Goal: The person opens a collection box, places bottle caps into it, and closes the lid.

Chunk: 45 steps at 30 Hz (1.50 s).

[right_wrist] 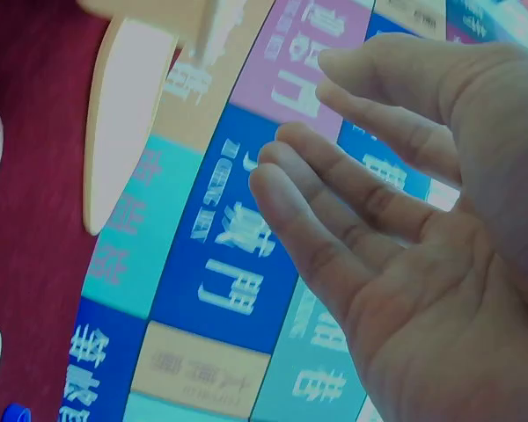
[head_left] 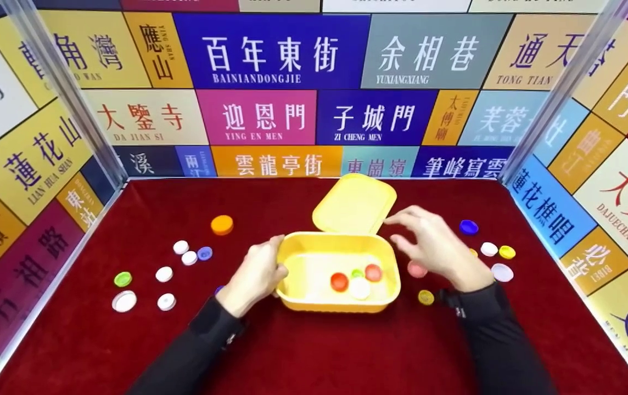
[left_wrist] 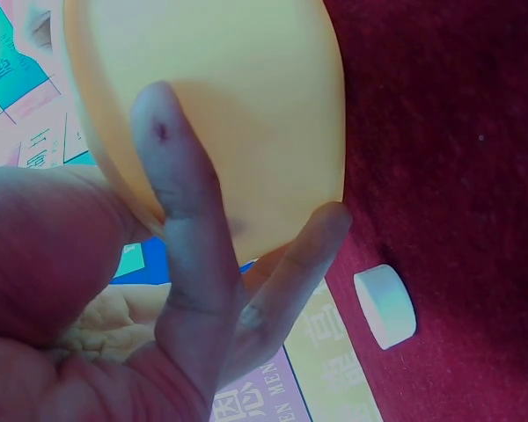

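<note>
A yellow plastic box [head_left: 336,308] without its cover stands in the middle of the dark red cloth. Inside it lie a red bottle cap [head_left: 339,282], a white cap [head_left: 360,289], a small green cap [head_left: 357,272] and a pinkish-red cap [head_left: 373,272]. My left hand [head_left: 251,274] grips the box's left end at the rim; in the left wrist view, fingers [left_wrist: 189,167] lie along the outer wall. Behind the box is the yellow lid [head_left: 355,203]. To the right of both, my right hand [head_left: 435,244] hovers with loosely bent fingers [right_wrist: 321,220] and holds nothing.
Several loose caps lie at left, among them an orange cap [head_left: 222,225], a green cap [head_left: 123,279] and a white cap [head_left: 124,300]. At right are a blue cap [head_left: 469,227], a pale cap [head_left: 502,272] and a yellow cap [head_left: 426,297]. Panels [head_left: 270,52] with lettering wall the cloth.
</note>
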{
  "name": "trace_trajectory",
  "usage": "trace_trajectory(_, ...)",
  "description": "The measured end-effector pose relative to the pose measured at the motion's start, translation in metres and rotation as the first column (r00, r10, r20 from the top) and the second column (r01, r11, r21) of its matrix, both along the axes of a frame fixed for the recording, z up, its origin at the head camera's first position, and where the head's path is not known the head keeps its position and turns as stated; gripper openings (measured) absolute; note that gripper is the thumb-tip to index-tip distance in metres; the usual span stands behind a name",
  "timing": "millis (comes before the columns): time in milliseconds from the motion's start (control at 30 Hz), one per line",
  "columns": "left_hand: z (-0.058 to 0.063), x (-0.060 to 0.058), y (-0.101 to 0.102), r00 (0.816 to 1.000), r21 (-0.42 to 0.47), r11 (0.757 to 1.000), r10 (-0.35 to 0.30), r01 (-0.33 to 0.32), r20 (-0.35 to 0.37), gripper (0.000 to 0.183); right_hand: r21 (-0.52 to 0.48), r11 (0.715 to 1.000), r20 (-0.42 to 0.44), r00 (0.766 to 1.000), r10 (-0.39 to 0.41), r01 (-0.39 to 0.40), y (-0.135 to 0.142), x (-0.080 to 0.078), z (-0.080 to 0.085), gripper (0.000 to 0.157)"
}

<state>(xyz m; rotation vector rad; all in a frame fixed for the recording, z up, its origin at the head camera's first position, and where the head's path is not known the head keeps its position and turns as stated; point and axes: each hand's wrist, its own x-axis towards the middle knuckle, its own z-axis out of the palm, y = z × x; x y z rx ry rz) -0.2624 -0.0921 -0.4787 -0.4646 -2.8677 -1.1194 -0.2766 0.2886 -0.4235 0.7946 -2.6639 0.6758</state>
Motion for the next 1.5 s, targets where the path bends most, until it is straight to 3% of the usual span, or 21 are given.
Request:
trace_trajectory(300, 0.0, 0.002, -0.002, 1.0, -0.008, 1.0, 0.012, -0.012, -0.002, 0.067, -0.013, 0.991, 0.079, 0.988, -0.134, 0.135, 0.037, -0.013, -0.009, 0.038)
trace_trajectory(767, 0.0, 0.001, -0.002, 1.0, -0.008, 1.0, 0.007, -0.007, 0.007, 0.067, 0.124, 0.953, 0.272, 0.915, -0.299, 0.275, 0.083, -0.03, -0.045, 0.05)
trace_trajectory(1200, 0.001, 0.001, 0.001, 1.0, -0.014, 1.0, 0.011, -0.011, 0.001, 0.066, 0.137, 0.953, 0.322, 0.898, -0.3, 0.27, 0.096, -0.031, -0.055, 0.039)
trace_trajectory(1500, 0.001, 0.0, 0.001, 1.0, -0.021, 1.0, 0.012, -0.012, 0.004, 0.066, 0.127, 0.957, 0.292, 0.912, -0.288, 0.261, 0.094, -0.033, -0.053, 0.02)
